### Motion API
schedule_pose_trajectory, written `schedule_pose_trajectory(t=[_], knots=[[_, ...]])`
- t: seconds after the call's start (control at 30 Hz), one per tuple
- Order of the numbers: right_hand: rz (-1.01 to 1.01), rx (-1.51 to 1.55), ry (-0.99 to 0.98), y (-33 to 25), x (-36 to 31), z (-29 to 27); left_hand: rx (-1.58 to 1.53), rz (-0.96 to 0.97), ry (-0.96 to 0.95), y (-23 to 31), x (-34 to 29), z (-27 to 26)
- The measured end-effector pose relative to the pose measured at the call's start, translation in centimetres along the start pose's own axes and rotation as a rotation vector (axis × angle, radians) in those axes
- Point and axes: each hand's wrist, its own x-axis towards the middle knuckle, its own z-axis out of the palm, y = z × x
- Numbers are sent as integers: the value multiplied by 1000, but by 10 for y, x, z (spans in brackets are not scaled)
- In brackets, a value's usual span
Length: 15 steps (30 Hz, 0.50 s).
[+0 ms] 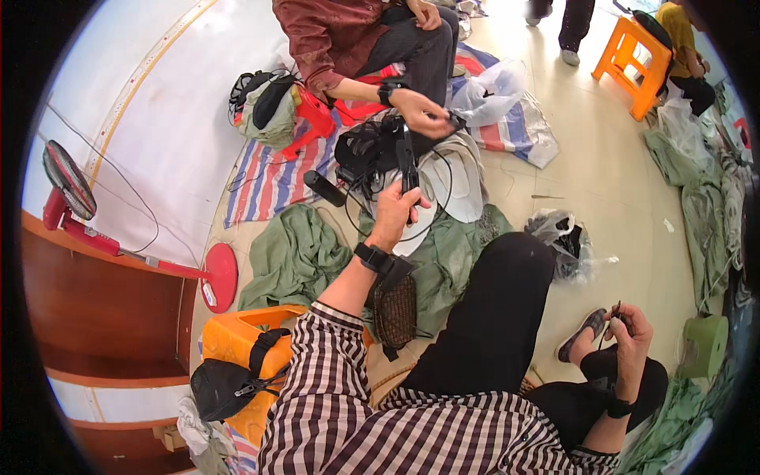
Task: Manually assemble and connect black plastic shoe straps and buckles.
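Observation:
My left hand reaches forward, its fingers closed round a long, slim black object whose exact kind I cannot make out. It points away from me, over a pile of black straps and cables and white sheets. Just beyond its far end is a co-worker's hand, also near the black pile. Out to the right, above my bent leg, my right hand pinches a small dark piece with a thin dark strand hanging from it. A black cylinder lies left of the pile.
Green cloth is bunched on the floor before me. An orange stool with a black bag stands at my left, near a red fan. A clear plastic bag lies right of my knee; a green stool stands far right.

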Motion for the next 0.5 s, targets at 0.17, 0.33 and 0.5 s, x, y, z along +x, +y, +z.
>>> schedule_pose_trajectory(t=[0.17,0.33,0.5], knots=[[2,-10,49,0,-2,-5,42,-123,29,-45,-8,5],[64,-21,31,14,3,-9,400,-62,-251,-103,1,14],[98,26,-24,14,9,-1,378,-256,-217,-128,30,15]])
